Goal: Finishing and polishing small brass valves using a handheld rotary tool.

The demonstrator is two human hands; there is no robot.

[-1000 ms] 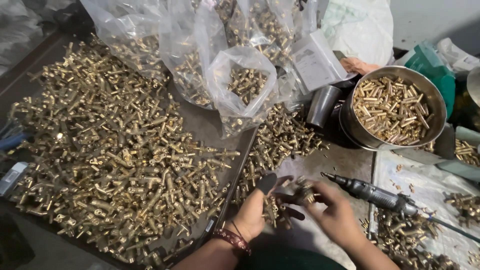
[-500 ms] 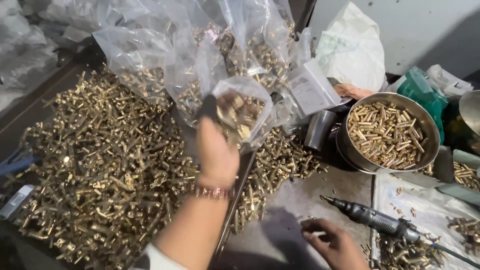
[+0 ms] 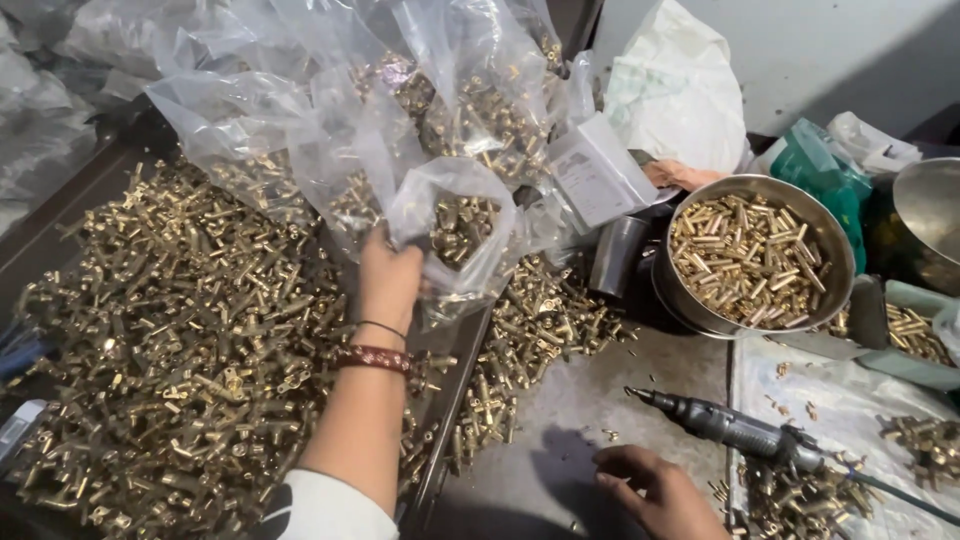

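The left hand (image 3: 388, 283) has its grip clenched on a clear plastic bag (image 3: 455, 235) of brass parts, just above it. The right hand (image 3: 655, 490) rests released on the bench (image 3: 570, 420).

Two hands (image 3: 388, 285) (image 3: 650, 490), one steel bowl (image 3: 690, 310), one grey power tool (image 3: 735, 430), several clear plastic bags (image 3: 450, 230), countless brass parts (image 3: 190, 330)

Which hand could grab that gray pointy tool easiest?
Probably the right hand. It rests open on the table just below the gray tool. The left hand is far off, up at a clear bag of brass parts.
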